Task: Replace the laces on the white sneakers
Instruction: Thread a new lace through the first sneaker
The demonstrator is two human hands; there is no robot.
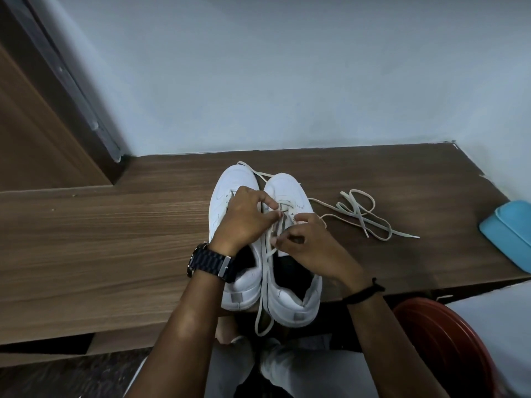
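**On the wooden bench: lacing the right-hand sneaker**

On the wooden bench [115, 225], against the wall, we have the two white sneakers [290, 288] standing side by side, toes pointing away from us. We work over the right-hand shoe. Our left hand [244, 219] reaches across with curled fingers and appears to pinch the lace [265, 282] at the eyelet rows; our right hand [310, 242] pinches another run of the same lace just beside it. A second loose lace [362, 214] lies tangled on the bench to the right, apart from the shoes.

Procedure, as we judge it:
- Keep the lace flat, not twisted, at each eyelet
- Steady the shoe while we draw the lace through
- Even out both free ends before moving up a row

Limits of view: our hands cover the eyelets, so we cannot tell which row is being threaded, nor whether this lace goes in or comes out. The left shoe's tongue area is hidden by our left wrist and watch [212, 262]. A blue object [508, 231] at the right edge is cut off and unidentified
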